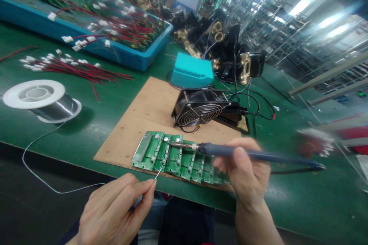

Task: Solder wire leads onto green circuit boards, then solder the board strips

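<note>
My left hand (117, 206) pinches a thin solder wire (158, 173) below the row of green circuit boards (188, 164). The wire's end points up at the second board from the left. In my right hand (248, 168) is a blue soldering iron (218, 149), its metal tip over the upper part of the boards, near the second and third ones. Whether tip and wire touch a board is too small to tell. The boards overlap in a slanted row on brown cardboard (126, 138). At the left stands a solder spool (54, 109), its wire trailing to my left hand.
Behind the boards stands a black fan (201, 107) with a teal box (192, 71) beyond it. Red wires with white connectors (83, 68) lie at the left, before a blue tray (138, 59). Brass and black parts (218, 38) and cables fill the back.
</note>
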`<state>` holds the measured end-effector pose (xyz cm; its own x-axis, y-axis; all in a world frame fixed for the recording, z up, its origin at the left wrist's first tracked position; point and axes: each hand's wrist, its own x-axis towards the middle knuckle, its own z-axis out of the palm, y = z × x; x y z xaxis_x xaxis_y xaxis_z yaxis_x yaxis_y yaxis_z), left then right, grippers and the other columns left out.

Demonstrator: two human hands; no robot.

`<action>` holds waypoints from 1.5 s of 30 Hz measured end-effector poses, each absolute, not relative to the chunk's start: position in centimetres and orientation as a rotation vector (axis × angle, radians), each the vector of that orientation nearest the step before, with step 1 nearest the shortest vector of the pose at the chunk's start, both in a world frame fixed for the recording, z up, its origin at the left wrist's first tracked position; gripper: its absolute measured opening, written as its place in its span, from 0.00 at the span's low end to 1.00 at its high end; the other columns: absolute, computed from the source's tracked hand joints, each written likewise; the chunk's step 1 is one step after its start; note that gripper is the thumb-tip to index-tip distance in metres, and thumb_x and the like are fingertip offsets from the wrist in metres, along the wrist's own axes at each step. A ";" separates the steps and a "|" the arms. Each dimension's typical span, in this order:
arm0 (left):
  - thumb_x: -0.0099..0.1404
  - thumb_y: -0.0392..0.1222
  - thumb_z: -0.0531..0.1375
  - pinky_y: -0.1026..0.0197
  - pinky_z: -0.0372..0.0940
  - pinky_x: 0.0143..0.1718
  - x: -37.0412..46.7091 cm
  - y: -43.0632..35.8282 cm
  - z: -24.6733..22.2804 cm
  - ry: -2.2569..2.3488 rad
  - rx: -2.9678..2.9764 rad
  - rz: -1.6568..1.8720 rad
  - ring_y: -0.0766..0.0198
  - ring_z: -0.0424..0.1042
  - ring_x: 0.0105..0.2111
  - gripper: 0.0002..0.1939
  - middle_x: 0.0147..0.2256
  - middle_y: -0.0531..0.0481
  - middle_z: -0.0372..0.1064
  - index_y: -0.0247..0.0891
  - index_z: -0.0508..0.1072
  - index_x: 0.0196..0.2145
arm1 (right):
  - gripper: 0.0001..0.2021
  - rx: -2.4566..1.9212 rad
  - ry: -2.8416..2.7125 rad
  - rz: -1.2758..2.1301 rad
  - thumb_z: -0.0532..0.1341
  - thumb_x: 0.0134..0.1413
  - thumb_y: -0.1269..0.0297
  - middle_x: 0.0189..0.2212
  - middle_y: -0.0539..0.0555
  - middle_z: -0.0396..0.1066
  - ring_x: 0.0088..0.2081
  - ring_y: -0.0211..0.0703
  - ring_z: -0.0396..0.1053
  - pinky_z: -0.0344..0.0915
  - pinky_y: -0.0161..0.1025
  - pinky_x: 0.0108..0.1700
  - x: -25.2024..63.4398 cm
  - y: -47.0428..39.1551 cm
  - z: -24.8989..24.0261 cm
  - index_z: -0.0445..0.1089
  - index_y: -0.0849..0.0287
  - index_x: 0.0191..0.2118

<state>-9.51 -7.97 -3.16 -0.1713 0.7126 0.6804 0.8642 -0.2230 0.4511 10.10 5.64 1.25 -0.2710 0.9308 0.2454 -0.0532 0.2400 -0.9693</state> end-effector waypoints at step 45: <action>0.67 0.32 0.61 0.69 0.61 0.26 -9.5 -7.7 -3.4 -1.884 -1.924 -1.354 0.74 0.67 0.19 0.09 0.20 0.60 0.65 0.39 0.69 0.29 | 0.08 -0.840 -1.544 1.243 0.62 0.64 0.58 0.19 0.48 0.74 0.17 0.35 0.69 0.62 0.28 0.18 10.1 5.8 1.3 0.72 0.56 0.38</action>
<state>-9.49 -7.70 -3.41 -0.1802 0.7375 0.6509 0.8520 -0.2137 0.4780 10.13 5.79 1.28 -0.3139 0.9159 0.2500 -0.0484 0.2475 -0.9677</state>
